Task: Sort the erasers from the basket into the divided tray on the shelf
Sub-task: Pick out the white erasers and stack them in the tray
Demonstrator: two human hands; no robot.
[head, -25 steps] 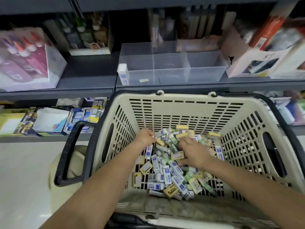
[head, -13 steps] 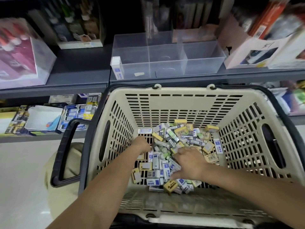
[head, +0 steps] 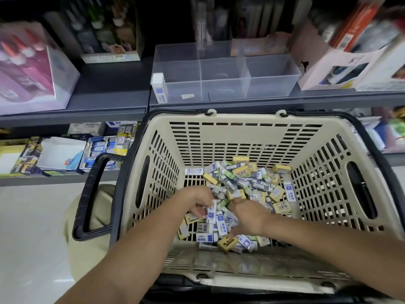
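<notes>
Both hands are down in the basket (head: 241, 137). Left hand (head: 200, 202) has its fingers curled, pinching a white-and-blue eraser (head: 212, 212). Right hand (head: 248, 216) is dug into the eraser pile (head: 245, 178), grip not discernible. Divided tray (head: 225, 93) stands on the shelf (head: 109, 99) beyond. Advised: gather one kind per handful before lifting

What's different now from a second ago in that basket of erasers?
Both hands slid back to the near side of the pile of small wrapped erasers in the beige slotted plastic basket. The left hand now pinches a few white-and-blue erasers; the right hand stays dug in, grip hidden. The clear divided plastic tray and the upright eraser beside it are unchanged.
</notes>
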